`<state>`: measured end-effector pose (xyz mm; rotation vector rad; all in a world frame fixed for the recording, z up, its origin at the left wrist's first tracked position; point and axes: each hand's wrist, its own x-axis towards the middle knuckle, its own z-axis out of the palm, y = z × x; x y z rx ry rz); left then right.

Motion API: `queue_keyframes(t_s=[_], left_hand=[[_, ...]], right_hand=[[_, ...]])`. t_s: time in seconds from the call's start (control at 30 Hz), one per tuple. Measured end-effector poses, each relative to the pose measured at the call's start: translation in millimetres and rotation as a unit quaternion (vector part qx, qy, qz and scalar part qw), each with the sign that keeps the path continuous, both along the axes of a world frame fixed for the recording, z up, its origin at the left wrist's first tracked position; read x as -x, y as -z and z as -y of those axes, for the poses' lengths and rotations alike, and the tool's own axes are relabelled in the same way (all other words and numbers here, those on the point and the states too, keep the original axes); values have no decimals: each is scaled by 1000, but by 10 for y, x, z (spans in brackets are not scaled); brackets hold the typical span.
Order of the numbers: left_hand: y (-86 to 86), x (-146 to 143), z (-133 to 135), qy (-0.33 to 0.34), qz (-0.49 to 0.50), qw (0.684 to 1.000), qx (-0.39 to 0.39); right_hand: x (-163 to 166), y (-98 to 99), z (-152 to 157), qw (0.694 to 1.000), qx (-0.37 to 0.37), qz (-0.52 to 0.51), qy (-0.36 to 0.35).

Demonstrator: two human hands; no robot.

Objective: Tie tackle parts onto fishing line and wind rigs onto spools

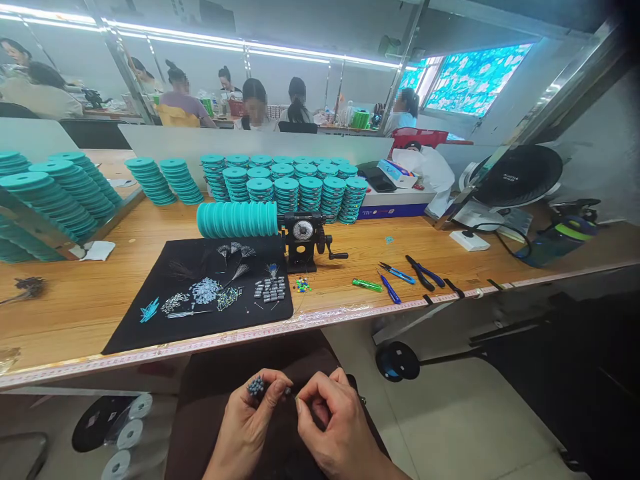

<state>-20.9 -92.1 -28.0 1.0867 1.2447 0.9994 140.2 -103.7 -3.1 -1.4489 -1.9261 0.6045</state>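
My left hand [253, 417] is closed over my lap, in front of the table edge. A cluster of small grey-blue bead-like tips [256, 387] pokes out above its curled fingers. Between its thumb and forefinger a small dark piece [287, 392] shows. Just to the right, my right hand [330, 417] pinches with thumb and forefinger close to that piece. What the pinch holds is too small to make out. Beyond the hands, a black mat [150, 333] carries pale blue beads [205, 291], small metal parts [175, 303], grey cylinders [270, 289] and fanned thin wires [240, 270].
A hand-cranked winder [303, 233] holds a row of turquoise spools [237, 220]. More turquoise spools [285, 187] are stacked behind. Pliers [425, 272], a blue cutter [390, 288] and a green tool [367, 285] lie right. Several people sit beyond the partition [165, 143].
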Motion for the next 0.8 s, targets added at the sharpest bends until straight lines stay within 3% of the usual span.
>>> queue_keyframes(t_s=[0.33,0.5,0.63,0.8], left_hand=[[-2,-6,23,1,-12,1000,-12],[33,-25,-8,-2,23,1000,3],[93,-79,-28,-19,123,990,62],[136,-155,-8,-23,149,985,79]], right_hand=[[-5,7,-2,1000,4,-5,1],[-3,16,-43,995,-99,-30,-15],[-19,75,-65,982,-181,-44,-37],[-47,126,-73,973,-220,-45,-45]])
